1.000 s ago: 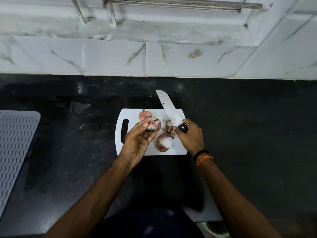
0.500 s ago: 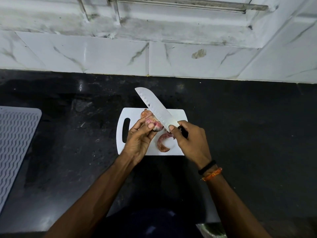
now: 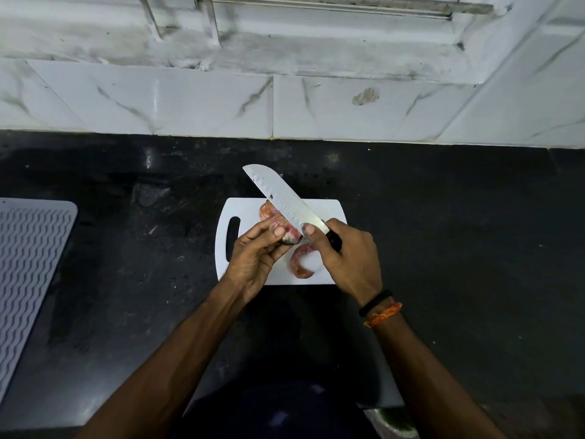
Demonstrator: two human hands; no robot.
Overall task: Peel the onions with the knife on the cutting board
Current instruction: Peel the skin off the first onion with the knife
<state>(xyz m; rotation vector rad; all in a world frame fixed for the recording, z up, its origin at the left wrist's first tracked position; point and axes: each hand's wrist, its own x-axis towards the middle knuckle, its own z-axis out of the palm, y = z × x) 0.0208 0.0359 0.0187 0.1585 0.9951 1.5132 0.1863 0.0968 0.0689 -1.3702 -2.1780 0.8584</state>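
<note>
White cutting board [image 3: 329, 210] on black counter [image 3: 443, 217]. Left hand [image 3: 253, 258] pinches onion [image 3: 289, 232] above board; right hand [image 3: 345, 261] grips knife [image 3: 285, 198], blade against onion. 2 more onion pcs on board

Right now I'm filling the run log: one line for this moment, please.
left hand: holds red onion | right hand: grips steel knife, blade on onion | white plastic cutting board beneath

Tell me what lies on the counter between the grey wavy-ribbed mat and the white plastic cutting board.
Nothing: in the head view, only bare black stone counter lies between the grey wavy-ribbed mat and the white plastic cutting board.
</note>
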